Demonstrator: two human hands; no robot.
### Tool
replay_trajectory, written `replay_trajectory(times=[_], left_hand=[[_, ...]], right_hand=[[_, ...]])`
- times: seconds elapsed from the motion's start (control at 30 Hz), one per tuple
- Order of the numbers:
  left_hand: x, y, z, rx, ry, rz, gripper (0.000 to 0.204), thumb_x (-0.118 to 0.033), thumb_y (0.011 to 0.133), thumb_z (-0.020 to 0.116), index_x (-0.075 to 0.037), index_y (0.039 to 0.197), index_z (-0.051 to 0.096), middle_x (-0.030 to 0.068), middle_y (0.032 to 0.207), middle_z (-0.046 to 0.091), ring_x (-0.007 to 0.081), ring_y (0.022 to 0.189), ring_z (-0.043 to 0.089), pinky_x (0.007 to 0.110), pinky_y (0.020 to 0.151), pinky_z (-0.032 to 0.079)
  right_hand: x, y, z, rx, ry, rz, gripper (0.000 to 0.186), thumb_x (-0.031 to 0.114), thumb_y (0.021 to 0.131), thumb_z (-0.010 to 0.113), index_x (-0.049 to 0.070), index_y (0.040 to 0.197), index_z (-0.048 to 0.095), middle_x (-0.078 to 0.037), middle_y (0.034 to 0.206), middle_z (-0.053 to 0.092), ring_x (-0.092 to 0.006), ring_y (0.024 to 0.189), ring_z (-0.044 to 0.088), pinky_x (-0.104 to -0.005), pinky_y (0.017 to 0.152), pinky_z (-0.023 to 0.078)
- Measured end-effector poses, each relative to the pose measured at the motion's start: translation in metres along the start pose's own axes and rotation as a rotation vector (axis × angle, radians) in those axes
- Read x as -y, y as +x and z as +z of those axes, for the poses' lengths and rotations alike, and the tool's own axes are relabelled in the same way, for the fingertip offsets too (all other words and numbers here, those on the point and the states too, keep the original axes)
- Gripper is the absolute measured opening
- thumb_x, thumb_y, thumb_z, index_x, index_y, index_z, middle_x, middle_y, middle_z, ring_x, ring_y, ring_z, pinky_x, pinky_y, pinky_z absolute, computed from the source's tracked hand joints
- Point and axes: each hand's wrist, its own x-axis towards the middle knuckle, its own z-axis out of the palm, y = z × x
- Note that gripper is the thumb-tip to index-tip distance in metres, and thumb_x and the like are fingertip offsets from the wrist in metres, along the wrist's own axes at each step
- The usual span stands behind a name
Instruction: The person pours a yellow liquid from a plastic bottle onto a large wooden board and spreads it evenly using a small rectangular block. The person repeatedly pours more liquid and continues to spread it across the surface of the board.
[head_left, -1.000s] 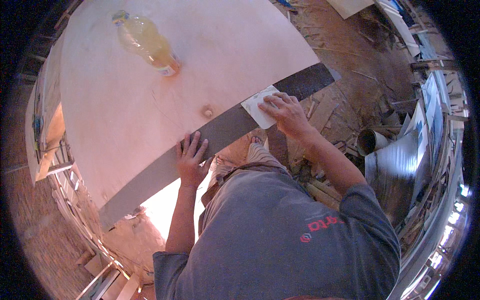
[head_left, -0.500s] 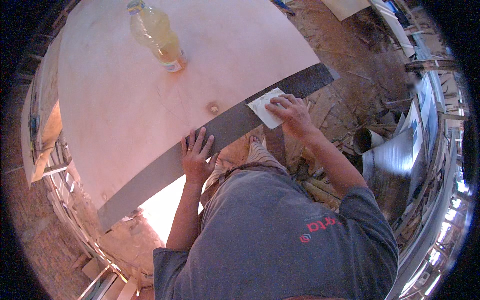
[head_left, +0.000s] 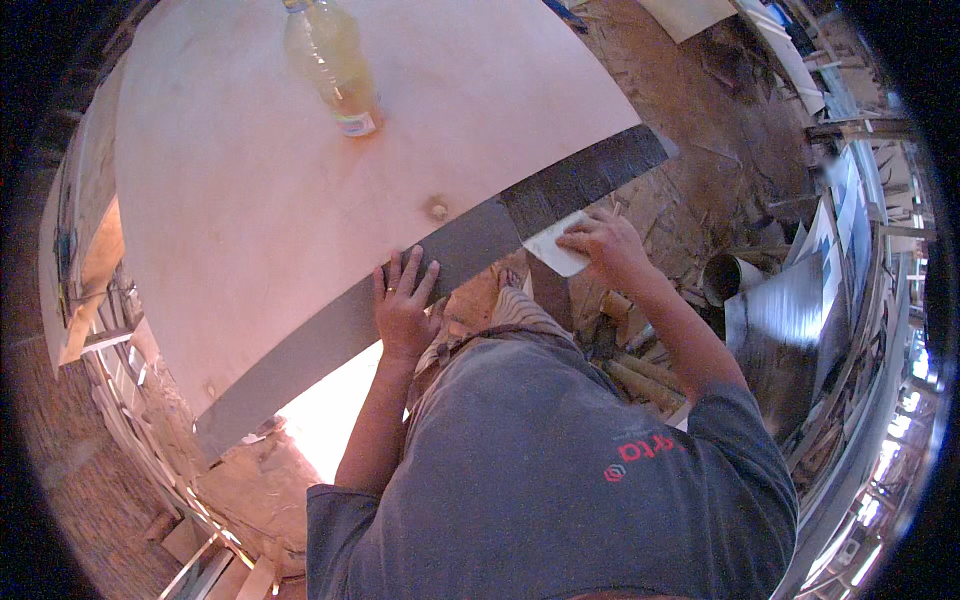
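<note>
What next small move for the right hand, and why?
Probably slide the white card onto the dark strip: the right hand holds it by the near edge, the strip's right part looks darker, and the left hand rests on it.

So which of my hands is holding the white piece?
Your right hand: it holds the white piece, while your left hand rests spread on the dark strip.

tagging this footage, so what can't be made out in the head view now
Head view:
white flat piece: part covered by right fingers
left hand: palm hidden, turned down against dark strip
bottle: top cut off by upper edge
bright patch: detail lost to glare
</note>
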Motion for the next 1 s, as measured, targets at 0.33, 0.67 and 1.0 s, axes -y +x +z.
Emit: replay_trajectory(times=[0.33, 0.67, 1.0], left_hand=[[0.000, -0.001, 0.002, -0.021, -0.001, 0.019, 0.059, -0.034, 0.080, 0.083, -0.016, 0.135, 0.069, 0.0081, 0.161, 0.047, 0.0346, 0.155, 0.030, 0.058, 0.127, 0.015], [0.004, -0.004, 0.005, 0.005, -0.028, 0.011, 0.064, -0.029, 0.078, 0.083, -0.016, 0.138, 0.066, 0.0089, 0.163, 0.043, 0.0354, 0.156, 0.029, 0.059, 0.127, 0.015], [0.004, -0.004, 0.003, 0.010, -0.044, 0.003, 0.062, -0.027, 0.078, 0.083, -0.016, 0.137, 0.067, 0.0093, 0.161, 0.046, 0.0362, 0.156, 0.029, 0.059, 0.127, 0.015]], right_hand=[[0.061, 0.043, 0.015, -0.342, 0.092, -0.059, 0.061, 0.005, 0.075, 0.073, 0.023, 0.132, 0.067, -0.002, 0.133, 0.064, -0.0310, 0.126, 0.058, -0.0463, 0.099, 0.049], [0.065, 0.058, 0.018, -0.295, 0.057, -0.054, 0.060, 0.004, 0.077, 0.071, 0.024, 0.133, 0.067, 0.000, 0.134, 0.063, -0.0285, 0.129, 0.056, -0.0479, 0.099, 0.047], [0.077, 0.039, 0.011, -0.144, 0.088, -0.005, 0.055, 0.005, 0.073, 0.075, 0.024, 0.125, 0.071, 0.002, 0.127, 0.067, -0.0274, 0.118, 0.059, -0.0474, 0.096, 0.049]])
